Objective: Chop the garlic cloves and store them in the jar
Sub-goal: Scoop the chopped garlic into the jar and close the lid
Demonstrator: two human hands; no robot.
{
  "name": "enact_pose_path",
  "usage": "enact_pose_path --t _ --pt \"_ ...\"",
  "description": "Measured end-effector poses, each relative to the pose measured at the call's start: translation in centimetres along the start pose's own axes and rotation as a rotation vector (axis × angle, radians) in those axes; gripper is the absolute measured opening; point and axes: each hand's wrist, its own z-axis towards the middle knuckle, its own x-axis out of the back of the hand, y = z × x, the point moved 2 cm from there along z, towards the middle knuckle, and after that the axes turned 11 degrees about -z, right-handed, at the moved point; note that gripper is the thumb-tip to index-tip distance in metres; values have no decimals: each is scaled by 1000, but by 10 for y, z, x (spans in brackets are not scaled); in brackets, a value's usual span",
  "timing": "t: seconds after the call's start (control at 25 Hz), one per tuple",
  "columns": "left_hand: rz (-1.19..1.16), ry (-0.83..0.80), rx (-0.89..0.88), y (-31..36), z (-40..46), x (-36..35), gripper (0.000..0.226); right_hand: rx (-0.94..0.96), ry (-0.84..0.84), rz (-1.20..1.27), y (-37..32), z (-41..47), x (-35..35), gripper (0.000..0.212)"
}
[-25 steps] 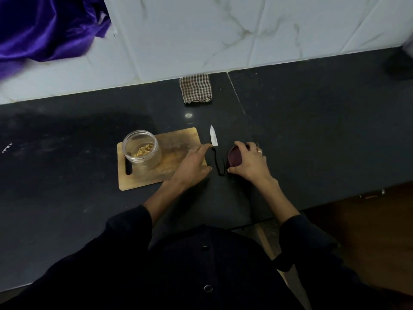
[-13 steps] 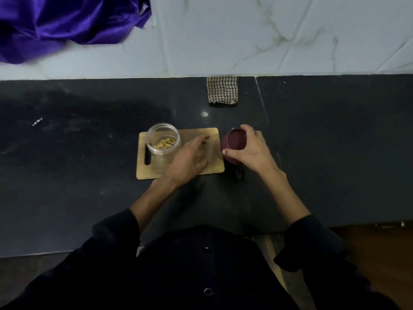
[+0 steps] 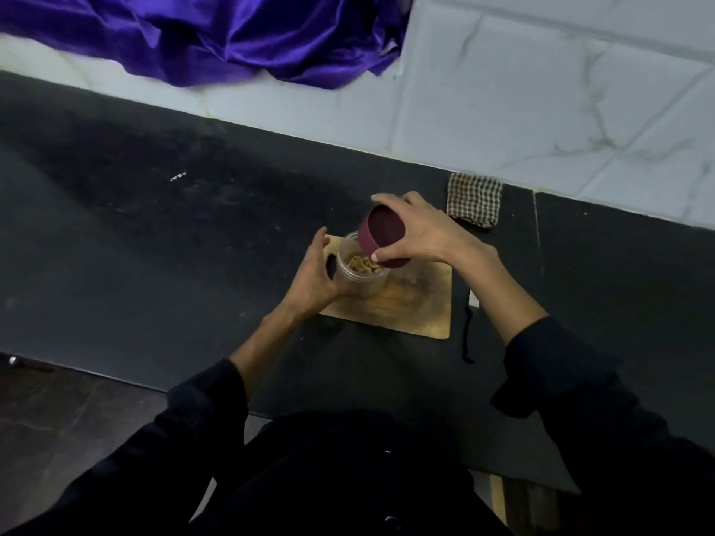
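A clear jar (image 3: 361,282) with chopped garlic (image 3: 363,264) inside stands on the left part of a wooden cutting board (image 3: 418,307). My right hand (image 3: 425,236) grips a maroon lid (image 3: 383,237), tilted just above the jar's mouth on its far right side. My left hand (image 3: 313,276) is spread beside the jar's left side, thumb against the jar's lower wall, fingers apart from it. A knife (image 3: 468,330) with a black handle lies on the counter right of the board, its blade partly hidden by my right forearm.
A folded checked cloth (image 3: 474,205) lies at the back of the black counter (image 3: 174,245) by the tiled wall. Purple fabric (image 3: 232,36) drapes over the ledge at the back left. The counter's front edge runs just below my arms.
My right hand lifted the maroon lid from the counter beside the knife and carried it left over the jar. My left hand moved from the board to the jar's side.
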Motion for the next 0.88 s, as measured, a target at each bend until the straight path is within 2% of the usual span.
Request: enact_pose_path --t 0.08,0.12,0.48,0.68,0.88 --pt "-15 -28 27 -11 1 -8 123 54 -71 -80 -9 12 -4 95" --pt "-19 -27 34 -13 1 -12 123 70 -98 -104 -13 17 -6 94" --pt "-15 95 -135 -11 0 -29 98 122 -163 -113 -19 24 -11 90" --pt "73 50 -233 5 0 -24 97 144 -135 12 -8 7 2 90" --pt "159 -5 -311 16 -2 -28 97 -8 -121 72 4 -1 -1 82"
